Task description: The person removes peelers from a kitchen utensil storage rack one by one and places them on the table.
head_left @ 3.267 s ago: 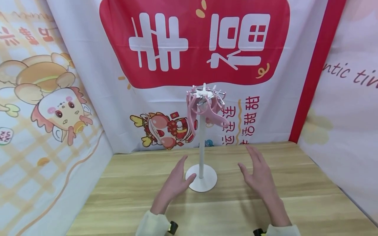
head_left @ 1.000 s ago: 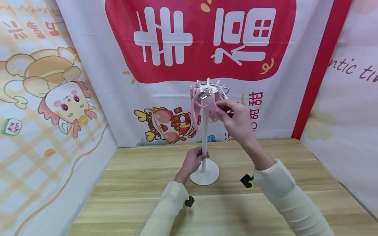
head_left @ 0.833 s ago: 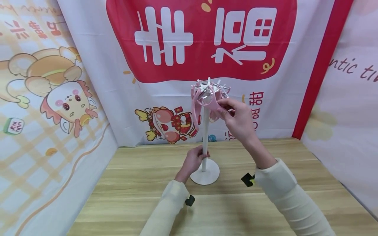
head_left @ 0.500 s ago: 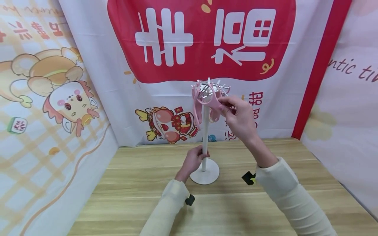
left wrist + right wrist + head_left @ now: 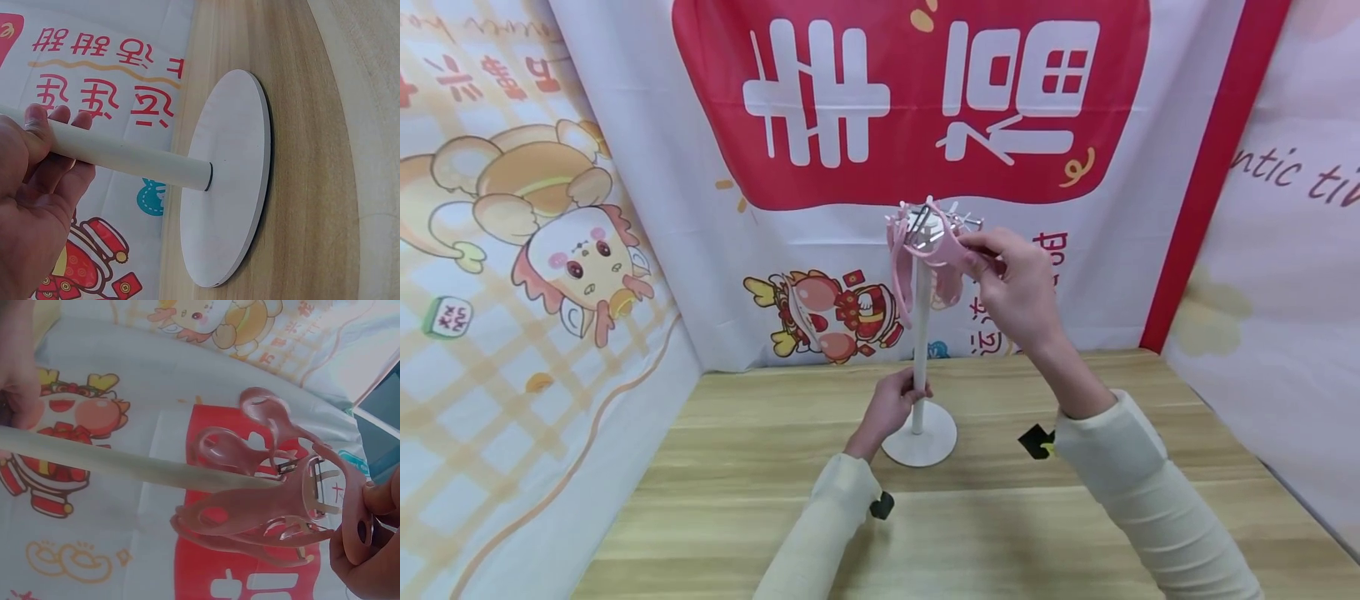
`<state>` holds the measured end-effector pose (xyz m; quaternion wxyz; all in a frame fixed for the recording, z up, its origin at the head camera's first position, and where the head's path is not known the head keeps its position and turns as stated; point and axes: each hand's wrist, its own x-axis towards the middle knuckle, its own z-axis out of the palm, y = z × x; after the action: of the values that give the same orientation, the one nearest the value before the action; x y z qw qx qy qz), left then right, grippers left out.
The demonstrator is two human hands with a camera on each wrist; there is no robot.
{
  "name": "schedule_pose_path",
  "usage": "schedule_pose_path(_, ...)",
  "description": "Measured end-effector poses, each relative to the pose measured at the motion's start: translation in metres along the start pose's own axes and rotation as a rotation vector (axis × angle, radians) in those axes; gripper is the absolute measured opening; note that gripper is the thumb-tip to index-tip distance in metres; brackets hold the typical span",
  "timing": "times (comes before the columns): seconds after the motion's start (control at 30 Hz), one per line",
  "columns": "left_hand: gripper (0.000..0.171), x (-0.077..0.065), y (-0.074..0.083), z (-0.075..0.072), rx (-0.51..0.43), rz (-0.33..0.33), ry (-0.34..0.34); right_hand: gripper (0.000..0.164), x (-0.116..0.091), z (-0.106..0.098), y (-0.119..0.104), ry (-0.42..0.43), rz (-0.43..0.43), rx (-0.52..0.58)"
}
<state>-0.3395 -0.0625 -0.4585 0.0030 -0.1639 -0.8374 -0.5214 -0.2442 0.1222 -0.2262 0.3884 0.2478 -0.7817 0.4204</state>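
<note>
A white stand with a round base stands on the table. My left hand grips its pole low down, thumb and fingers wrapped round it. Several pink Y-shaped peelers with metal blades hang from the white hooks at the top. One peeler is pinched by its handle between the thumb and fingers of my right hand. Its handle is swung outward, and its head overlaps the hooks in the head view.
Behind the stand hangs a white cloth with a red panel. Patterned cloths flank the wooden table on both sides. Black wrist devices sit below both cuffs.
Both hands began open above the table; the left has taken the pole and the right a peeler. Lately the right hand has drawn the peeler's handle up and rightward, while the left stays put.
</note>
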Motion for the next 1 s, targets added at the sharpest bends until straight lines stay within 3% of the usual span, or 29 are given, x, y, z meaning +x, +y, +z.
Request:
schedule_pose_path(0.27,0.012,0.009,0.009,-0.006,0.008,0.033,0.003,0.025,0.006,-0.014,-0.012,0.019,-0.04,-0.023)
schedule_pose_path(0.47,0.012,0.009,0.009,-0.009,0.011,0.04,0.012,0.022,0.002,-0.019,-0.014,-0.017,-0.015,0.014)
schedule_pose_path(0.63,0.013,0.006,0.006,-0.007,-0.001,0.049,0.007,0.019,-0.009,-0.019,-0.009,-0.07,0.023,0.022)
schedule_pose_path(0.83,0.013,-0.002,0.0,-0.003,-0.012,0.019,0.003,0.015,-0.025,-0.016,-0.003,-0.189,0.126,0.002)
schedule_pose_path(1.0,0.012,-0.003,0.0,-0.001,0.001,0.032,0.007,0.016,-0.033,-0.016,0.002,-0.269,0.186,0.068)
